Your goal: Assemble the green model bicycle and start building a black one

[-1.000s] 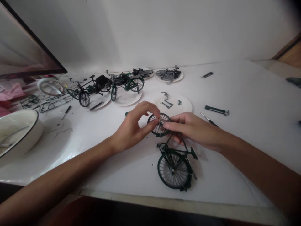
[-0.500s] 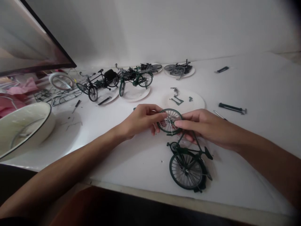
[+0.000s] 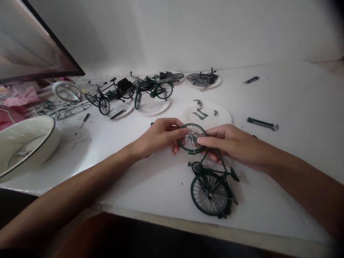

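Note:
A dark green model bicycle (image 3: 212, 172) is held over the white table, its saddle pointing right and its rear wheel (image 3: 211, 194) nearest me. My left hand (image 3: 168, 136) pinches the left side of the front wheel (image 3: 192, 138), thumb across the spokes. On the other side my right hand (image 3: 225, 141) is closed round the front of the bicycle, thumb tip by the wheel hub. My right fingers partly hide the fork and front of the frame. Just beyond my hands lies a white plate (image 3: 225, 116) with small green parts (image 3: 200, 113) on it.
Assembled model bicycles (image 3: 115, 93) stand at the back left, beside plates of parts. A cream enamel basin (image 3: 52, 138) sits at the left edge. To the right lie a green pump-like piece (image 3: 262, 123) and a screwdriver (image 3: 248, 130). A dark-framed screen (image 3: 80, 70) rises at upper left.
The whole view has shifted slightly, so everything appears a little further left. Both hands keep the same hold on the bicycle and its front wheel.

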`<action>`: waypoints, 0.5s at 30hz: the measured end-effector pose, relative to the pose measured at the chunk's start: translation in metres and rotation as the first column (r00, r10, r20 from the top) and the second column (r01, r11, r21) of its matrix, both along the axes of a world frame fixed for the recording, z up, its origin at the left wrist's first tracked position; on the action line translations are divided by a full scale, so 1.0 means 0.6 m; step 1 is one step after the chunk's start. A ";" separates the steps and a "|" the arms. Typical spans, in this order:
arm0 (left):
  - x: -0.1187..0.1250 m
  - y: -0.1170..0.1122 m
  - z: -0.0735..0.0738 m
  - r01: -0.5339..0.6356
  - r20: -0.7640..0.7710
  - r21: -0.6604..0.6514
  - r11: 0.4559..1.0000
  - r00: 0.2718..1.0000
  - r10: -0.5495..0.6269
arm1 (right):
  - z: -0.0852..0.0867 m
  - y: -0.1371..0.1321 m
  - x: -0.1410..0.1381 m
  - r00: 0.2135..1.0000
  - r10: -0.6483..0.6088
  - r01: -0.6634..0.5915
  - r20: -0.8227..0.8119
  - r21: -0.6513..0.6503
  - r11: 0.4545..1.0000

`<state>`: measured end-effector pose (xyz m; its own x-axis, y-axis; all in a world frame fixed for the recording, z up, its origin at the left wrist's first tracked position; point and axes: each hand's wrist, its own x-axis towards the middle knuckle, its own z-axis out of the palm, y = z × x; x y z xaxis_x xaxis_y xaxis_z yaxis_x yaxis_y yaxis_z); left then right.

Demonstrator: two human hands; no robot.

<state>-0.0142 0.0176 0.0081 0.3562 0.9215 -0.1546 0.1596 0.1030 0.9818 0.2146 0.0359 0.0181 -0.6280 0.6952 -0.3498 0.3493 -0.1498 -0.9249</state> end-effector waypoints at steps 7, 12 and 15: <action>0.004 -0.007 0.007 0.062 -0.012 -0.007 0.998 0.998 -0.062 | 0.000 0.001 0.002 0.999 0.041 -0.041 0.014 0.031 0.999; 0.008 -0.011 0.007 0.096 -0.055 -0.010 0.995 0.994 -0.096 | 0.005 0.001 0.000 0.996 0.083 -0.084 0.038 0.050 0.995; 0.012 -0.012 0.008 0.103 -0.048 -0.003 0.995 0.994 -0.103 | 0.004 0.000 0.001 0.995 0.089 -0.091 0.038 0.053 0.994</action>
<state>-0.0072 0.0107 0.0127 0.4413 0.8803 -0.1738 0.2164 0.0836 0.9727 0.2152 0.0361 0.0203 -0.6763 0.6555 -0.3359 0.3922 -0.0656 -0.9175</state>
